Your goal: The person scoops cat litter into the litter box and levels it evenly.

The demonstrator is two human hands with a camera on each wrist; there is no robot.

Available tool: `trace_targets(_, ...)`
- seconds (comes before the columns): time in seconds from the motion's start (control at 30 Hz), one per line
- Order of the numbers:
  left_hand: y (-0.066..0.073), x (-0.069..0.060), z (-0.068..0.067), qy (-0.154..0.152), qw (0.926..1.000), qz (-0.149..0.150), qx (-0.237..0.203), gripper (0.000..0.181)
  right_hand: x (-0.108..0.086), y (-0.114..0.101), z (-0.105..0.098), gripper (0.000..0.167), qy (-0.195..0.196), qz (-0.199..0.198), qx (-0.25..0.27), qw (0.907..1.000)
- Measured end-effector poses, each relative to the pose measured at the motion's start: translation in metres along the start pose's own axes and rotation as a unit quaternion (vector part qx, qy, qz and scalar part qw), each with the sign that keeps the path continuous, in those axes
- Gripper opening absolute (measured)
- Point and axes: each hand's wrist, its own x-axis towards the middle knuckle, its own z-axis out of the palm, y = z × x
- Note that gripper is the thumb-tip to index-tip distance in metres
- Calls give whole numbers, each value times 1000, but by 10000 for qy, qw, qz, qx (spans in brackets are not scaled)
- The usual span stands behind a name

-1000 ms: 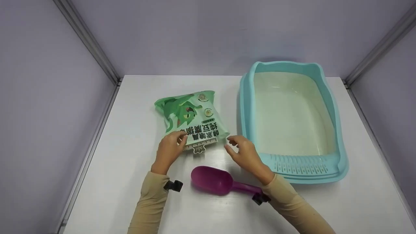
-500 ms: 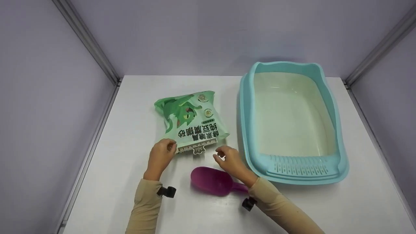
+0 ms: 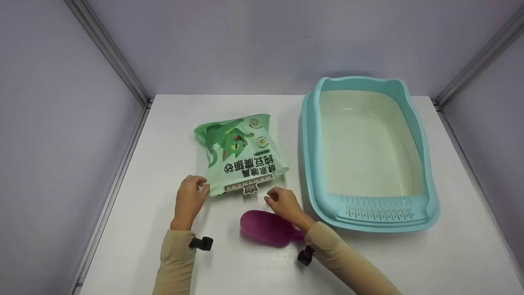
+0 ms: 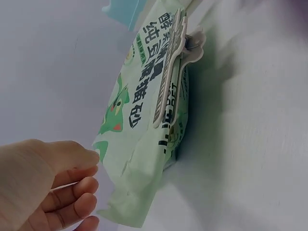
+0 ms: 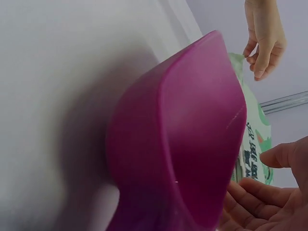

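Note:
A green bag of cat litter (image 3: 241, 147) lies on the table, its near end closed by a bear-shaped bag clip (image 3: 249, 184). My left hand (image 3: 191, 200) is at the bag's near left corner, fingers loosely bent. In the left wrist view, the thumb and fingers (image 4: 72, 197) are right beside the bag's edge, with no plastic visibly between them. My right hand (image 3: 285, 205) hovers between the clip and a purple scoop (image 3: 266, 228), holding nothing. The right wrist view shows its relaxed fingers (image 5: 260, 199) behind the scoop (image 5: 159, 144); the forearm covers part of the scoop's handle.
A large blue litter box (image 3: 309, 164) with a pale inside stands on the right of the white table (image 3: 172, 123), its slotted step (image 3: 376, 208) towards me. Grey walls (image 3: 245, 49) enclose the table at the back and sides.
My left hand has moved left and towards me, from the bag's front to its corner. The right hand has drawn left and nearer, over the scoop. Bag, scoop and box stay put.

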Motion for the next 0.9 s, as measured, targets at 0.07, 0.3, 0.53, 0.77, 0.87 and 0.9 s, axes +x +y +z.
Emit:
trace_targets(0.07,-2,0,-2,-147,9997,-188,27,16,1,2,2,16,-18,47,-13,10000)
trace_targets(0.3,-10,-1,-4,-1091,9893,-954,140,36,6,8,9,16,-153,381,239,9989)
trace_targets(0.53,-17,-1,-6,-1894,9701,-1506,194,47,14,7,15,16,-410,1102,963,9884)
trace_targets(0.77,-17,3,-6,-1972,9671,-1603,-92,46,25,5,22,20,-477,2185,2194,9496)
trace_targets(0.87,-17,5,-5,-2044,9640,-1691,-182,36,28,4,24,23,-350,2492,2450,9363)
trace_targets(0.9,-17,6,-4,-2072,9628,-1719,-218,33,29,4,24,24,-319,2557,2461,9344)
